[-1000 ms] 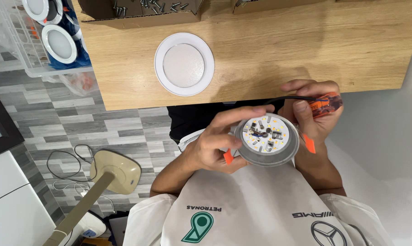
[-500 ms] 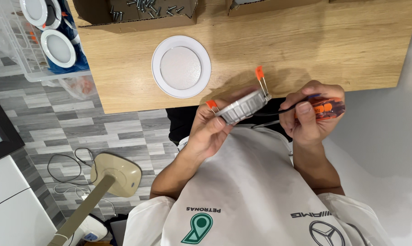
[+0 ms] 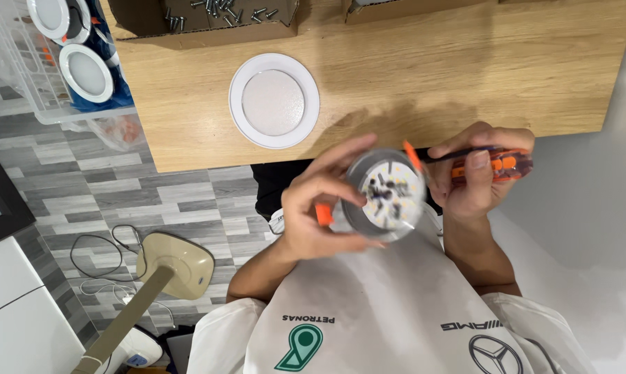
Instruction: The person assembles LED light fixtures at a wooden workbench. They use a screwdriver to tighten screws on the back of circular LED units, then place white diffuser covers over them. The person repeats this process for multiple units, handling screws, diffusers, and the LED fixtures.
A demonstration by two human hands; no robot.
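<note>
Downlight housing (image 3: 385, 197), a round grey shell with its LED board facing up, was held in front of the person's chest, just off the near edge of the wooden table (image 3: 465, 76). The left hand (image 3: 320, 208) was closed around the housing's rim, fingers curled over the far side and thumb beneath. Two orange spring clips (image 3: 323, 213) projected from opposite sides of the shell. The right hand (image 3: 475, 176) was clamped on an orange-handled screwdriver (image 3: 496, 165), its dark shaft pointing toward the housing's edge.

Handling judgement: the housing appeared light and rigid, likely thin metal or plastic. The exposed board with its small components looked fragile and should not be pressed. The rim is the proper place to grip; the sprung clips could snap shut on fingers.

Farther out, a finished white downlight (image 3: 274, 101) lay face up on the table. Beyond it stood an open cardboard box (image 3: 140, 28) holding loose screws (image 3: 216, 10). At the table's far left corner, a clear crate (image 3: 22, 76) contained more white downlights. A beige lamp base (image 3: 178, 260) rested on the grey floor.
</note>
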